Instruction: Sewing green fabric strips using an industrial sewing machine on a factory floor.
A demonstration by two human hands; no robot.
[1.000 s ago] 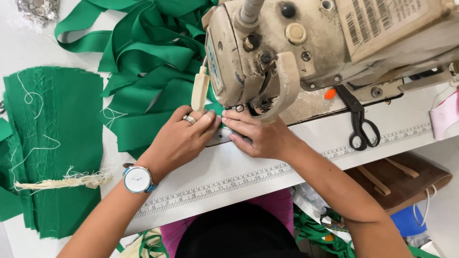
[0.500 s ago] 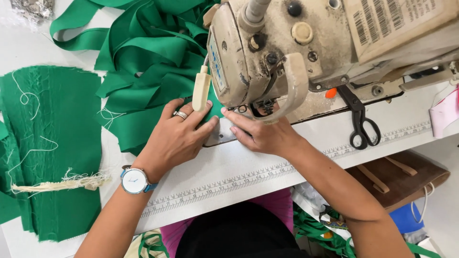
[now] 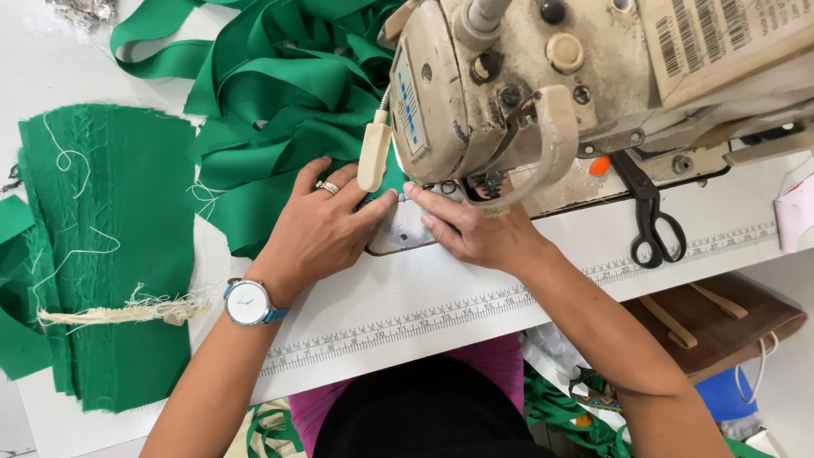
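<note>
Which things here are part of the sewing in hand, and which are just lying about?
In use: left hand and right hand flat by the needle; sewing machine; green fabric strips under the left hand.

Lying about: black scissors; stacked green fabric pieces; frayed cream cord; brown bag.

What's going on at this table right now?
A person sits at an industrial sewing machine on a white table. The left hand, with a ring and a wristwatch, presses flat on green fabric beside the needle area. The right hand has its fingertips at the metal plate under the machine head. A stack of green pieces lies to the left, and black scissors rest to the right.
</note>
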